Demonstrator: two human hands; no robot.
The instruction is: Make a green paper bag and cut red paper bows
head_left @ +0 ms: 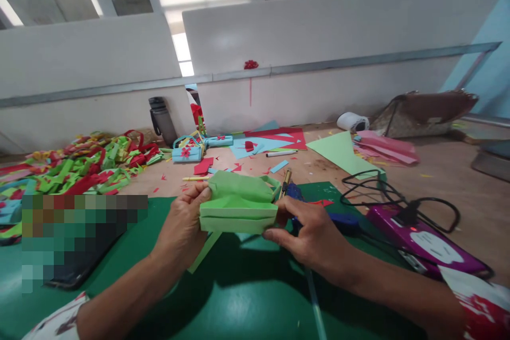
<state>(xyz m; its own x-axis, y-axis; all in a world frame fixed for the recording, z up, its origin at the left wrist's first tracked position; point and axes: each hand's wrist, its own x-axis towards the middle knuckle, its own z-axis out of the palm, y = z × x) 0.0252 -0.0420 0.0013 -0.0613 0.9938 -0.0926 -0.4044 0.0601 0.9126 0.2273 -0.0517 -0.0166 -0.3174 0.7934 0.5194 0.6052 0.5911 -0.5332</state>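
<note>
A light-green folded paper purse (239, 218) is held up over the green mat (255, 303), its top flap raised and its inside partly showing. My left hand (181, 223) pinches its left end, thumb on top. At the right end, my right hand (308, 228) grips the lower corner between thumb and fingers. A thin green paper strip (204, 253) hangs below the purse on the left. Behind my right hand lies a blue glue gun (345, 223), partly hidden. A gold-coloured cutter (286, 180) stands out just beyond that hand.
Tangled paper strips (115, 162) are heaped at left, beside a dark bottle (161, 122). Two small blue paper purses (187, 153) sit further back. Paper scraps and a white marker (281, 153) lie mid-table. A purple power strip (426, 239) with black cables and a brown handbag (422, 111) occupy the right.
</note>
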